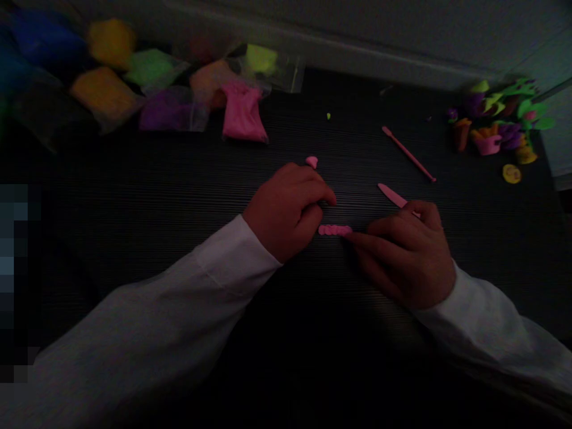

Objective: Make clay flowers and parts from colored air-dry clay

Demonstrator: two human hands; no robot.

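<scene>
A short row of overlapping pink clay discs point(334, 230) lies on the dark table between my hands. My left hand point(288, 211) rests just left of it, thumb and forefinger bent and apart with nothing seen between them. At the row's right end, the fingertips of my right hand point(409, 253) are brought together on the last disc; the thumb side is in shadow. A pink clay knife point(392, 195) lies beyond the right hand, its near end partly hidden by the fingers. Just past my left knuckles sits a small pink clay lump point(311, 162).
A thin pink modelling tool point(409, 154) lies at the back right. Bags of coloured clay, including a pink one point(243, 113), line the back left. Small finished clay figures point(487, 140) and a yellow disc point(512, 173) are at the far right. A wall point(357, 53) borders the table.
</scene>
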